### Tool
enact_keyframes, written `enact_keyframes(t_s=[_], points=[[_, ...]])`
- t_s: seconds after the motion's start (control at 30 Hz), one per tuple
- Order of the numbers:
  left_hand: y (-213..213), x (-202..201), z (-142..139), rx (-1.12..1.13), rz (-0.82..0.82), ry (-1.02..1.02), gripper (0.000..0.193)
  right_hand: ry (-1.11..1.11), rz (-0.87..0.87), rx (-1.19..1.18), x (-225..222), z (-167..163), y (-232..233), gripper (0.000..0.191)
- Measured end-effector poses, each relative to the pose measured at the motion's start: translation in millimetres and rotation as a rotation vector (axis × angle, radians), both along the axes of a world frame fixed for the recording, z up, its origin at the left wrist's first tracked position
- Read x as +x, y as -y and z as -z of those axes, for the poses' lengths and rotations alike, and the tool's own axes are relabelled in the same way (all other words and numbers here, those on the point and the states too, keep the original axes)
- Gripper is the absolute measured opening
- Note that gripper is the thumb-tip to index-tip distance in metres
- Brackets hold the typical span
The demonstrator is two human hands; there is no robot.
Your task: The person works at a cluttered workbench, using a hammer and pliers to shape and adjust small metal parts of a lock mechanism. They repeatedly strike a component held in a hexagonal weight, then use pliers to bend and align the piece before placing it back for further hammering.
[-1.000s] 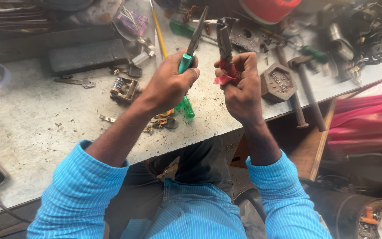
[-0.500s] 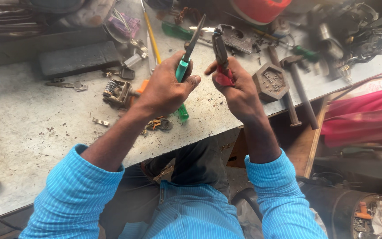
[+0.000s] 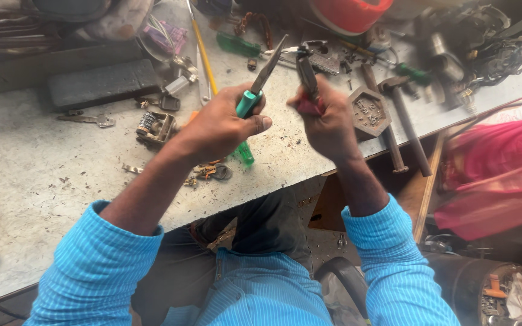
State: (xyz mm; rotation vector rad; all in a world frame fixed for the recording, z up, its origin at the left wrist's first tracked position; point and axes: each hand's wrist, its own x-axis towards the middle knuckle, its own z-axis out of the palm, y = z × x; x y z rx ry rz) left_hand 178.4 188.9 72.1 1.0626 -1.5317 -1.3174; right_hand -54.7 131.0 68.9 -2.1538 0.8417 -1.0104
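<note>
My left hand (image 3: 222, 124) is closed around green-handled long-nose pliers (image 3: 255, 96), whose jaws point up and to the right. My right hand (image 3: 327, 121) grips red-handled pliers (image 3: 306, 75) with dark jaws pointing up. Both tools are held above the grey workbench (image 3: 43, 175), their tips close together near a small metal part that is too small to make out. Both sleeves are bright blue.
A small lock body (image 3: 155, 127) and loose keys (image 3: 212, 172) lie by my left hand. A hexagonal metal block (image 3: 370, 111), two hammers (image 3: 403, 118), a dark flat bar (image 3: 101, 84), a yellow pencil (image 3: 203, 51) and a red bowl (image 3: 348, 12) crowd the bench. Pink cloth (image 3: 496, 175) lies right.
Both hands with their pliers have shifted slightly up and right in view; the right hand is blurred from motion. The bench items stay put.
</note>
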Motion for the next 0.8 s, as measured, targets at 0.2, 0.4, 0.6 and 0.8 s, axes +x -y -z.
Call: enact_keyframes(t_s=[0.2, 0.4, 0.6, 0.8], points=[[0, -1, -2, 0.195, 0.088, -0.188, 0.03, -0.174, 0.167, -0.371, -9, -9, 13, 0.019], [2, 11, -4, 0.074, 0.076, 0.003, 0.036, 0.026, -0.271, 0.313, -19, -8, 16, 0.032], [9, 26, 0, -0.073, 0.246, 0.148, 0.038, 0.162, -0.64, 0.68, -27, -6, -4, 0.041], [7, 25, 2, -0.062, 0.322, 0.091, 0.039, 0.194, -0.636, 0.659, -23, -8, -19, 0.025]])
